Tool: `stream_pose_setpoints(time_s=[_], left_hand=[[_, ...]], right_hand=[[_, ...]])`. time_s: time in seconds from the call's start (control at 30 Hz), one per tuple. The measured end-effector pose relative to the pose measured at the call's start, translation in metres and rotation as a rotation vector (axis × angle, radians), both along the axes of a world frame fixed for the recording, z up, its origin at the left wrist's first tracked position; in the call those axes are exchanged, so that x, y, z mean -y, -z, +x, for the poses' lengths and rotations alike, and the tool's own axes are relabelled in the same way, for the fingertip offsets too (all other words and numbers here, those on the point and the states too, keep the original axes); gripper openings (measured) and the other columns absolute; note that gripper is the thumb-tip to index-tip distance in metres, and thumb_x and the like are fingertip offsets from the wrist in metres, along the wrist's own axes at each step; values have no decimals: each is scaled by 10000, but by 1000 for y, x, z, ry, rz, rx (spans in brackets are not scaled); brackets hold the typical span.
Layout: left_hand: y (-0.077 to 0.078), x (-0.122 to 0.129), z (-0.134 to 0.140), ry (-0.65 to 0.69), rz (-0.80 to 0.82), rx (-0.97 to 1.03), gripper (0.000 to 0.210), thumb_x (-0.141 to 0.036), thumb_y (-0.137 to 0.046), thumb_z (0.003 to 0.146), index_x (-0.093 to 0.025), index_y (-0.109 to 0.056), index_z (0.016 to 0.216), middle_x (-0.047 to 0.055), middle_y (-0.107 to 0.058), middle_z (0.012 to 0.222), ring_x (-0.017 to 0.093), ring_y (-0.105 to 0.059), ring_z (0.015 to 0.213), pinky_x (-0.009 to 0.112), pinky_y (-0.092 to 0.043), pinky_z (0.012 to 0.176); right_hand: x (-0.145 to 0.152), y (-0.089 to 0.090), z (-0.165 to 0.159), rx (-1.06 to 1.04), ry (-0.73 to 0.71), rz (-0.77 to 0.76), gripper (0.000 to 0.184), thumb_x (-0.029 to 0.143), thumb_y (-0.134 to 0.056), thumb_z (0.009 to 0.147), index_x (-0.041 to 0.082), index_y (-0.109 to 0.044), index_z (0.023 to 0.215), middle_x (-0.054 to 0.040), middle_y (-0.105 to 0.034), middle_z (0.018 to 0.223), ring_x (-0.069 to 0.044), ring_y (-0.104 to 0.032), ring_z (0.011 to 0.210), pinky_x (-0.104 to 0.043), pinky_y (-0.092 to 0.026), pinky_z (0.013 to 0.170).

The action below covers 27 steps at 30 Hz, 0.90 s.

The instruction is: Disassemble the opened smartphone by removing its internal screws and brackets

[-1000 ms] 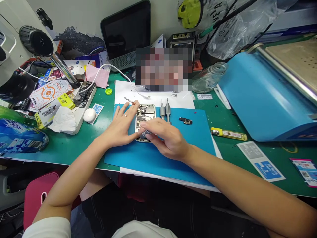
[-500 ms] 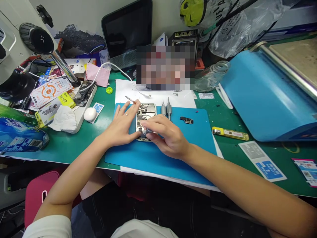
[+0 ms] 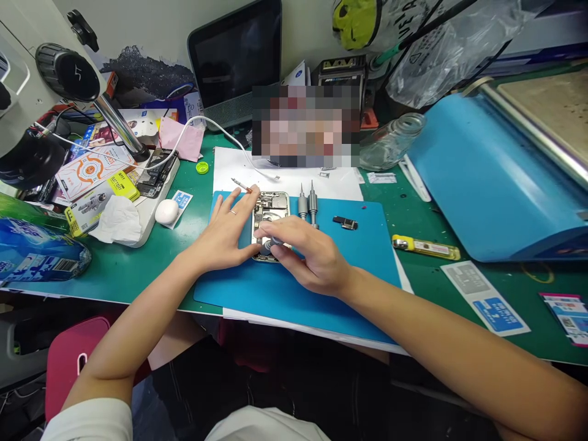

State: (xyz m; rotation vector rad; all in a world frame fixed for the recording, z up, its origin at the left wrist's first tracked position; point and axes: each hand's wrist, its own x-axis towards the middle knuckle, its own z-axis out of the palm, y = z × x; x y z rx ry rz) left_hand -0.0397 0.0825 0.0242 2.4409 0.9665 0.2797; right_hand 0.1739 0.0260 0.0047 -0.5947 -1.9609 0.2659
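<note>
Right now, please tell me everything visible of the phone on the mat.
The phone lies open on the blue mat: pale, metallic-looking frame, rounded corners, silvery and dark parts inside. The left hand seems to touch its left edge; the right hand holds a grey driver over its lower end, hiding some.

The pale grey, smooth wall (image 3: 142, 24) at the back has a rough, dark patch (image 3: 142, 75) on it. A big, flat, black screen (image 3: 236, 55) leans back near it. The long, shiny green bench (image 3: 138, 269) is brightly lit. Below is a rounded, dark pink seat (image 3: 68, 361) with a little slot, among deep shadows.
</note>
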Motion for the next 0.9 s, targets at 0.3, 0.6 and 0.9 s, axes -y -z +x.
stream_pose_setpoints(time_s=[0.3,0.6,0.9], left_hand=[[-3,1,1,-2,-14,7,958,-511,-550,987,-206,-72,1760,115,-151,1836,424,-71,1706,707,-54,1361],[-1,0,0,1,-16,4,988,-474,-575,959,-199,-66,1760,117,-139,1838,424,-72,1706,709,-55,1360],[-2,1,0,6,-26,7,986,-546,-548,981,-178,-69,1759,136,-147,1835,429,-69,1705,703,-58,1361]], right_hand=[[0,-1,-2,-6,-41,7,553,112,-592,1054,266,-491,1576,-55,-789,995,-195,-730,888,-363,-646,813],[3,-2,-2,7,-56,-14,612,92,-562,1050,255,-430,1625,-83,-803,1087,-205,-755,998,-377,-667,879],[2,-2,-5,15,-58,-8,571,133,-581,1062,278,-457,1600,-41,-773,979,-194,-738,889,-349,-649,812]])
